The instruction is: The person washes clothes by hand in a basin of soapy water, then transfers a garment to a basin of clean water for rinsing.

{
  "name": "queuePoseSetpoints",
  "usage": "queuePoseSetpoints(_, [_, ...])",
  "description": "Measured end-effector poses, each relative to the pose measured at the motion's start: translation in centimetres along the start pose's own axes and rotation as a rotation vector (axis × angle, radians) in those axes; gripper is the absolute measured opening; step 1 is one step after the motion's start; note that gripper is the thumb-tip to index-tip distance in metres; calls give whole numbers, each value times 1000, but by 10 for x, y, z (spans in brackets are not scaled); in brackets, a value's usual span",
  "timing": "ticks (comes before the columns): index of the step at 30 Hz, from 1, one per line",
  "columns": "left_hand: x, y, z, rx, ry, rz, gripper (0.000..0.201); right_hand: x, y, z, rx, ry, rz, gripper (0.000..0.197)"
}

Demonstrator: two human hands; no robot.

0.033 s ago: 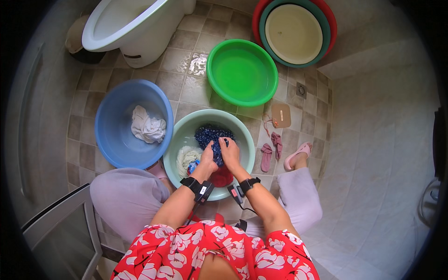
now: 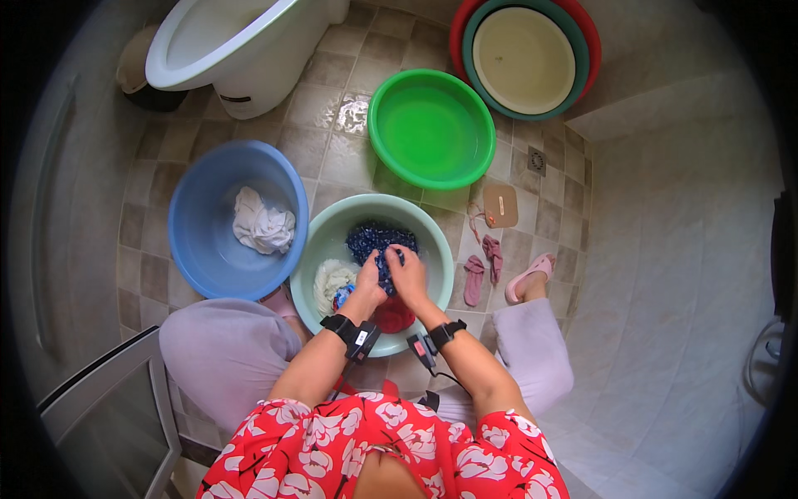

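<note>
A pale green basin [image 2: 443, 279] stands between my legs. In its far part a navy cloth with small white specks [image 2: 370, 238] is bunched up. My left hand [image 2: 369, 279] and my right hand [image 2: 406, 274] are close together over the basin's middle, both closed on this navy cloth, part of which shows between them. Left of my hands, a whitish cloth [image 2: 331, 279] lies in the same basin, beside a small bright blue patterned piece [image 2: 343, 294]. Under my wrists a red cloth [image 2: 394, 316] partly shows.
Left is a blue basin [image 2: 195, 237] holding white cloth [image 2: 263, 220]. Beyond are a bright green basin [image 2: 432, 125] and stacked basins [image 2: 524, 58]. Pink socks [image 2: 474, 281], a brown flat piece [image 2: 500, 205] and a floor drain [image 2: 537, 161] lie right. A toilet [image 2: 258, 79] stands far left.
My right hand's fingers have curled in slightly more on the navy cloth. The basins and other cloths stay where they were.
</note>
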State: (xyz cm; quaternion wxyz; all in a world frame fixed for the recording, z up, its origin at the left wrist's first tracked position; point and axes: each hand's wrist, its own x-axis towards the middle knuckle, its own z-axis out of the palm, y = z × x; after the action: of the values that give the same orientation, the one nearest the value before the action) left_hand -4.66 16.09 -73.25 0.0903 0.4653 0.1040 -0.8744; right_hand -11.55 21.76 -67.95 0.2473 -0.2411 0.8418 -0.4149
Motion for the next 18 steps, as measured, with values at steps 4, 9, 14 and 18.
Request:
queuePoseSetpoints(4, [6, -4, -37, -173, -360, -69, 35, -32, -41, 11, -196, -136, -151, 28])
queuePoseSetpoints(9, [0, -3, -2, 54, 173, 231, 35, 16, 21, 5, -230, -46, 107, 46])
queuePoseSetpoints(14, [5, 25, -12, 199, 267, 301, 34, 27, 70, 3, -154, 176, 110, 27])
queuePoseSetpoints(18, [11, 15, -21, 350, 323, 324, 44, 11, 96, 6, -276, 99, -52, 43])
